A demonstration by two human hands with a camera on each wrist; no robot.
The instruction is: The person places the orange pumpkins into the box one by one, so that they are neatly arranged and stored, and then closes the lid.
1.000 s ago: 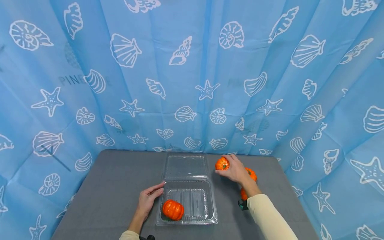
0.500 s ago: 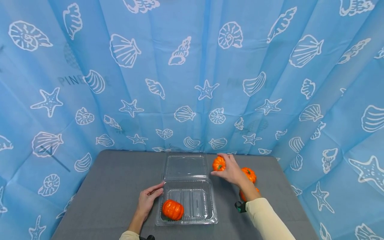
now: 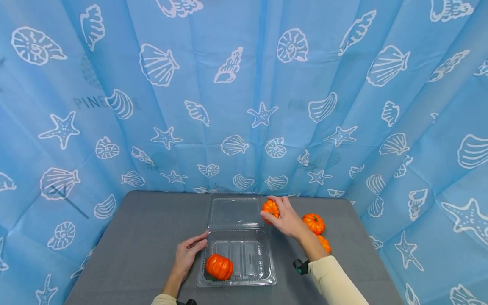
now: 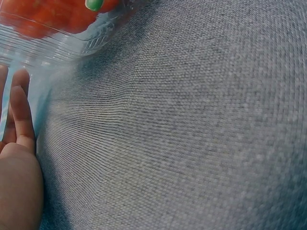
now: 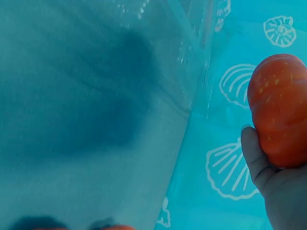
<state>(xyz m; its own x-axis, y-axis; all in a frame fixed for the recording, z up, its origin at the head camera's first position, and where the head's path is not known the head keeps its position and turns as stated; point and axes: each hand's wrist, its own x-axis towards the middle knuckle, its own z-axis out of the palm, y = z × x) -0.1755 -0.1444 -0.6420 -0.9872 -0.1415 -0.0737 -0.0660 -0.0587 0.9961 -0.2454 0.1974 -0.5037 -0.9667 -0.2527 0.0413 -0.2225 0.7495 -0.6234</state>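
My right hand point(image 3: 286, 219) grips a small orange pumpkin point(image 3: 270, 208) between thumb and fingers, close to the right edge of the open lid. In the right wrist view the held pumpkin point(image 5: 279, 110) shows ribbed skin with yellow specks. A clear plastic clamshell container point(image 3: 251, 277) lies open, its lid point(image 3: 236, 211) folded back. One orange-red pumpkin point(image 3: 219, 267) rests on its side in the container's left part; its green stem point(image 4: 94, 4) shows in the left wrist view. My left hand point(image 3: 187, 254) touches the container's left rim with extended fingers.
Two more orange pumpkins stand on the grey table at the right: one farther back point(image 3: 314, 223), one nearer point(image 3: 324, 244) and partly behind my right forearm. A blue curtain point(image 3: 244, 106) with white shells surrounds the table's back and sides.
My right hand has moved left with the pumpkin, from beside the two right-hand pumpkins toward the lid. More of those two now shows. The left hand and container have stayed put.
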